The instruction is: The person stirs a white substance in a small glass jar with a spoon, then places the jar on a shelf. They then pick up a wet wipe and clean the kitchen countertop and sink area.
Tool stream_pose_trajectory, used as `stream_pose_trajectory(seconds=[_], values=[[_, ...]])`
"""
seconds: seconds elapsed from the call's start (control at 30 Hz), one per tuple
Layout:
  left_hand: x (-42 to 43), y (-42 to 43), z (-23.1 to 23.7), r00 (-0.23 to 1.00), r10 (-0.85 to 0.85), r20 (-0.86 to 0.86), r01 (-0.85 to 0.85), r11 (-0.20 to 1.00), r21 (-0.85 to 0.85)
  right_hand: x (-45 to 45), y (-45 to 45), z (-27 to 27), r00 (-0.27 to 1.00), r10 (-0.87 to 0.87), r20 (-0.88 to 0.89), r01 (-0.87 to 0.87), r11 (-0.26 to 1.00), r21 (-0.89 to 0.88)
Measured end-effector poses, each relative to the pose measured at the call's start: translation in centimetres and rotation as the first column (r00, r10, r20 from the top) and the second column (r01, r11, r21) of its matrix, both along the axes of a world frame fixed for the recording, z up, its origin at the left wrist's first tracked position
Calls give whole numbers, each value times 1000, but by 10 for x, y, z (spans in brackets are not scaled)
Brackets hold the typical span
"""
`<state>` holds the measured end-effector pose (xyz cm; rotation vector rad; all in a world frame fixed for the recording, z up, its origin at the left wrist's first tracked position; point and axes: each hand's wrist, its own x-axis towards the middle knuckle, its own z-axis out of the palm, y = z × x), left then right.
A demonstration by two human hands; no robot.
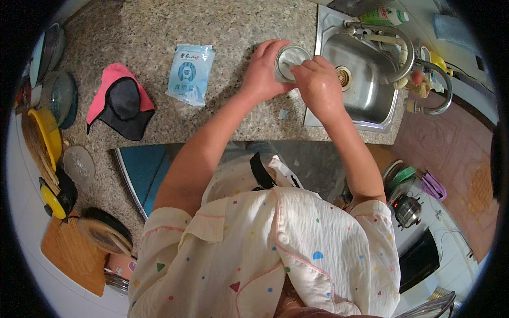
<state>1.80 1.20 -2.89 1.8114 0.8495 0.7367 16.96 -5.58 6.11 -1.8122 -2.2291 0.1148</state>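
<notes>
My left hand curls around a small clear glass jar with white contents, holding it on the granite counter beside the sink. Over the jar's mouth, my right hand has its fingers bunched together. A thin utensil seems to run from those fingers into the jar; most of it is hidden. To the left of my left hand lies a flat, light blue plastic packet bearing writing. A small pale blue scrap rests on the counter below the jar.
Right of my hands is a steel sink with a curved faucet. A pink and black cloth item lies further left. Glass bowls, a yellow basket and a wooden cutting board line the left side.
</notes>
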Motion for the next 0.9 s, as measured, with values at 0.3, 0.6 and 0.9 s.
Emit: stream_pose_trajectory(seconds=[0.3,0.6,0.9], values=[[-1,-1,0,1000,8,-2,-8,1000,-8,0,0,1,1000,16,4,-17,1000,15],[-2,0,3,1000,21,4,-21,1000,-19,2,0,9,999,-33,14,33,999,18],[-1,1,-2,1000,17,24,-18,1000,13,1,0,16,999,-33,30,32,999,43]])
